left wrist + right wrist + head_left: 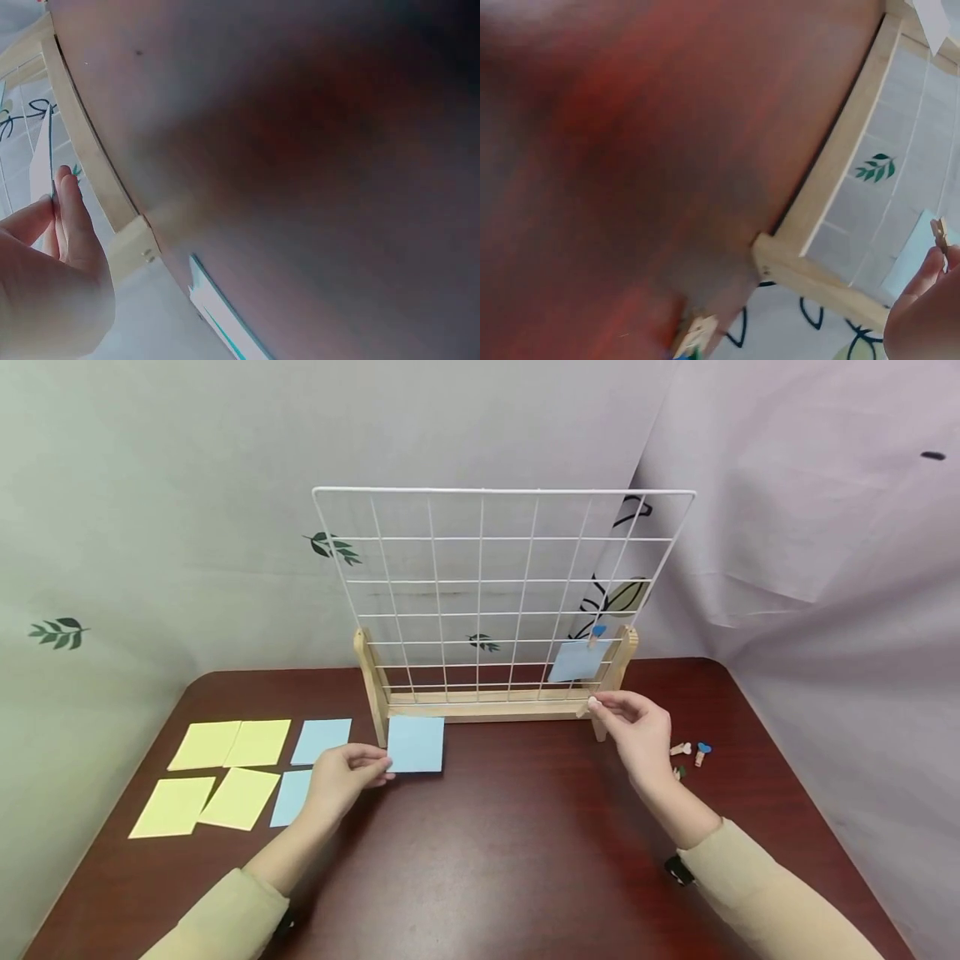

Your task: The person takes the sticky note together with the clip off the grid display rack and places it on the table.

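Observation:
Between thumb and fingers my left hand (341,783) pinches the left edge of a blue sticky note (416,744), held up before the rack's left foot. My right hand (636,727) pinches a small wooden clothespin (940,234) with a white top, near the rack's right foot. The white wire grid rack (480,581) stands in a wooden base (487,706) at the back of the table. Another blue note (577,661) hangs low on the grid's right side under a blue-topped clothespin (596,635).
Several yellow notes (171,807) lie at the table's left, with two blue notes (321,742) beside them, one partly behind the left arm. Right of the right hand lie small clothespins, one with a blue heart (702,753) and one with a white heart (681,749).

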Demonstrator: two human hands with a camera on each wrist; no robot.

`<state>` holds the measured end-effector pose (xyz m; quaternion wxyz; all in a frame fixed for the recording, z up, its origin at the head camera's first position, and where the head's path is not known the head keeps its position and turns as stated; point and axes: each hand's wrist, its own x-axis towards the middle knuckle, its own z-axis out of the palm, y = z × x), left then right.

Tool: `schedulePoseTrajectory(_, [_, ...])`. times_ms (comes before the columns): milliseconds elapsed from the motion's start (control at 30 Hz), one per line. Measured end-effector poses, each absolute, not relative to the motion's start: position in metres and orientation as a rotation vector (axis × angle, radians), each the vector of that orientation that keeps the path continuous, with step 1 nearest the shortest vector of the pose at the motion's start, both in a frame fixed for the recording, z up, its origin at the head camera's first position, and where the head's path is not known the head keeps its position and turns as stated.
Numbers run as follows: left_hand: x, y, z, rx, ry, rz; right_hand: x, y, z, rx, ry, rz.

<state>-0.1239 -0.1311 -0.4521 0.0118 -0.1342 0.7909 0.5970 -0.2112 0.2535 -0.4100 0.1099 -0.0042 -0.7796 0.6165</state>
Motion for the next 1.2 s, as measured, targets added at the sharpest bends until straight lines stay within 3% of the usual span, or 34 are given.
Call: schedulePoseTrajectory(1200, [-0.077,-0.175,-0.461,-0.520,2.471,1.580,-0.198,0.347,-0.443,-0.235,-2.512,1.682])
